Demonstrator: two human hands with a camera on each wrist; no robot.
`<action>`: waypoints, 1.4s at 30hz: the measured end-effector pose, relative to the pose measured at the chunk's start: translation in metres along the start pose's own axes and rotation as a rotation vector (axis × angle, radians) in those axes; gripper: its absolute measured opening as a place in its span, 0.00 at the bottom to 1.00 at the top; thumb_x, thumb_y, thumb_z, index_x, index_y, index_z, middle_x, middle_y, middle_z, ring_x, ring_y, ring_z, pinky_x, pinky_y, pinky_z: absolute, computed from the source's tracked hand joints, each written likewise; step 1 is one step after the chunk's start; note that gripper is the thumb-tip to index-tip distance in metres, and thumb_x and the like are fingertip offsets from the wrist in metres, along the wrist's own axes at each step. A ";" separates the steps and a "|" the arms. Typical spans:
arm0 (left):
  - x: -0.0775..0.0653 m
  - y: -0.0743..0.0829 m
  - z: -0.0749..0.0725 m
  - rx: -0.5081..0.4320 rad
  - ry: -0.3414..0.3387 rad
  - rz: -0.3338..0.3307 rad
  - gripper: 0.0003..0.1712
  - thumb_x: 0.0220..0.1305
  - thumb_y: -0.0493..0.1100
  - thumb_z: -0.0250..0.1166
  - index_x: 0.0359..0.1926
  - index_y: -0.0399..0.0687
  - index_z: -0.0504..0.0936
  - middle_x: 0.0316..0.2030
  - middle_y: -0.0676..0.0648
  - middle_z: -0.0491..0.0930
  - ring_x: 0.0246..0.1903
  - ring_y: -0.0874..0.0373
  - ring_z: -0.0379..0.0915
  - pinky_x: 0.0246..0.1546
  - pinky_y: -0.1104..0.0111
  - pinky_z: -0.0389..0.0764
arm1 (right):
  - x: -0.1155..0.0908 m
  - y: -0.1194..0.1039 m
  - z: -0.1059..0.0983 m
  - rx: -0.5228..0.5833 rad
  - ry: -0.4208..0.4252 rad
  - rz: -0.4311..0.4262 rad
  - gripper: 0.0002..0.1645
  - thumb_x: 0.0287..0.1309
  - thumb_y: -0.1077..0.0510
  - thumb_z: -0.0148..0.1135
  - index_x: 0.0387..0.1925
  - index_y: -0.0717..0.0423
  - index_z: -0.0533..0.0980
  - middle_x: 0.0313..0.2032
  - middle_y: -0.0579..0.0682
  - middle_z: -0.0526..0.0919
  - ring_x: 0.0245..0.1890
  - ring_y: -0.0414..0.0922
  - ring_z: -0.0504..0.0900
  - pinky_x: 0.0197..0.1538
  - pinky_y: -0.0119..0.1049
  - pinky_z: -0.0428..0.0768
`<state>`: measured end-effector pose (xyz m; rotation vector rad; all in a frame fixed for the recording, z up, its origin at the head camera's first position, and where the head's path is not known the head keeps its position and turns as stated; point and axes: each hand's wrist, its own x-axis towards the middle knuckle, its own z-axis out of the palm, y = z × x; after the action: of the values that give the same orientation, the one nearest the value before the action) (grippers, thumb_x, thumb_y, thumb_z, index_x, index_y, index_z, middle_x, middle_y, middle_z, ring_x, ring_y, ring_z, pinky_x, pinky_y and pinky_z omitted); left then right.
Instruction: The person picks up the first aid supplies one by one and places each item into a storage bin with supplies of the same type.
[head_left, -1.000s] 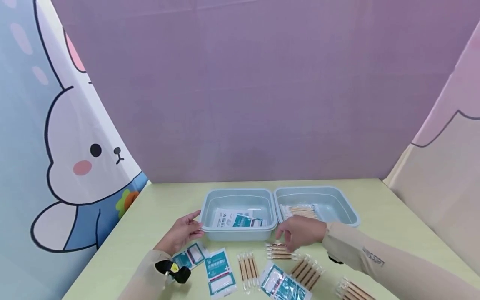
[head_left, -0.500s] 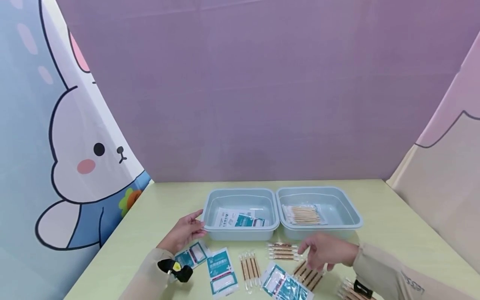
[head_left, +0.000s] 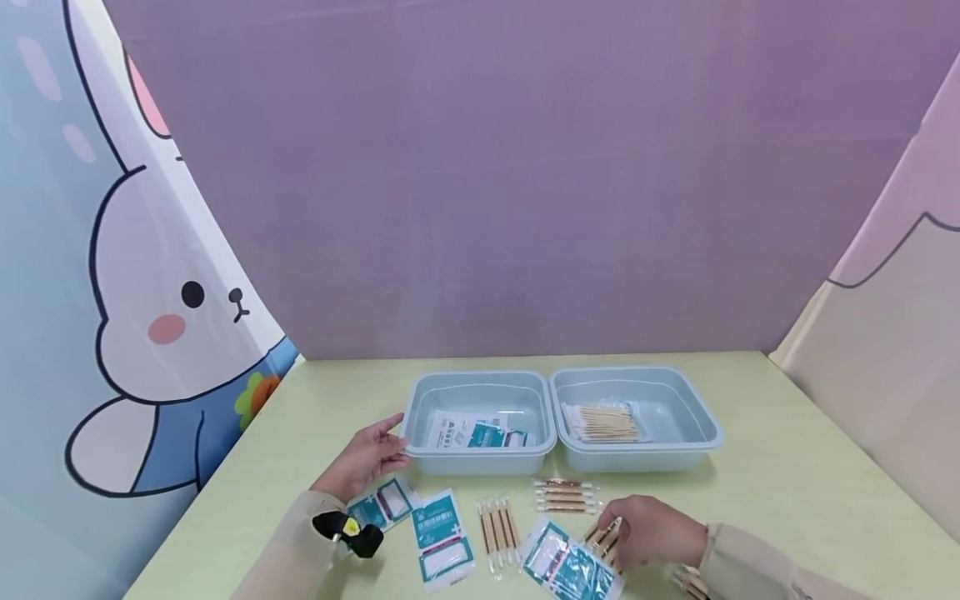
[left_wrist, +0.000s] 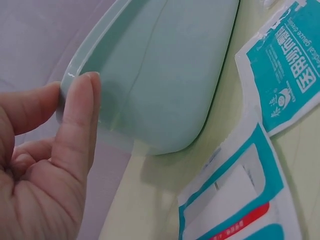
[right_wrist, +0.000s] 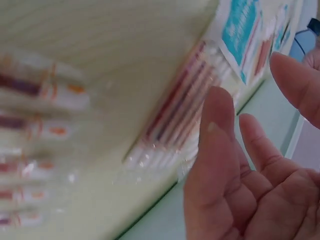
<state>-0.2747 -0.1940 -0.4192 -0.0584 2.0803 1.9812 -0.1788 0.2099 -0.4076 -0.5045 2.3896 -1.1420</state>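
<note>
My left hand (head_left: 365, 461) pinches the left corner rim of a light-blue plastic basin (head_left: 483, 463), thumb and fingers on either side of the rim in the left wrist view. Inside that basin lie teal-and-white packets (head_left: 487, 435). Over a clear pack of brown-stemmed cotton swabs (head_left: 603, 537) is my right hand (head_left: 656, 529), partly covering it. The right wrist view has that hand's thumb and fingers spread, with nothing between them, beside a swab pack (right_wrist: 175, 105). A teal gauze packet (head_left: 570, 565) lies just left of the right hand.
A second light-blue basin (head_left: 678, 454) stands right beside the first, holding a bag of wooden cotton swabs (head_left: 606, 423). Gauze packets (head_left: 444, 542) and more swab packs (head_left: 498, 533) lie along the front. Another swab pack (head_left: 690, 581) is partly under the right sleeve.
My right hand has moved from the right basin's front edge toward me and down, onto the swab pack right of the gauze packet. The left hand stays on the basin rim.
</note>
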 end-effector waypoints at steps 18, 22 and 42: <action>-0.001 0.000 0.001 -0.007 0.029 -0.015 0.33 0.71 0.33 0.53 0.73 0.43 0.54 0.40 0.40 0.72 0.32 0.55 0.76 0.40 0.67 0.82 | 0.011 -0.002 0.027 -0.174 0.045 0.101 0.20 0.37 0.64 0.75 0.37 0.57 0.78 0.31 0.46 0.79 0.33 0.46 0.76 0.38 0.46 0.76; 0.000 -0.001 0.002 -0.004 0.021 -0.015 0.34 0.70 0.34 0.54 0.73 0.43 0.53 0.39 0.41 0.73 0.31 0.56 0.76 0.39 0.68 0.82 | 0.014 -0.004 0.034 -0.253 0.069 0.189 0.20 0.36 0.64 0.75 0.36 0.53 0.79 0.31 0.45 0.79 0.32 0.45 0.77 0.36 0.48 0.77; -0.003 0.007 0.004 0.044 0.050 -0.049 0.34 0.69 0.33 0.55 0.73 0.42 0.56 0.37 0.41 0.75 0.29 0.55 0.76 0.37 0.68 0.82 | 0.021 -0.003 0.040 -0.164 0.026 0.167 0.19 0.43 0.70 0.71 0.40 0.58 0.78 0.30 0.47 0.80 0.32 0.46 0.78 0.38 0.50 0.78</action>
<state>-0.2723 -0.1902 -0.4114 -0.1504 2.1314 1.9236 -0.1746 0.1727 -0.4324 -0.3356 2.5070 -0.8909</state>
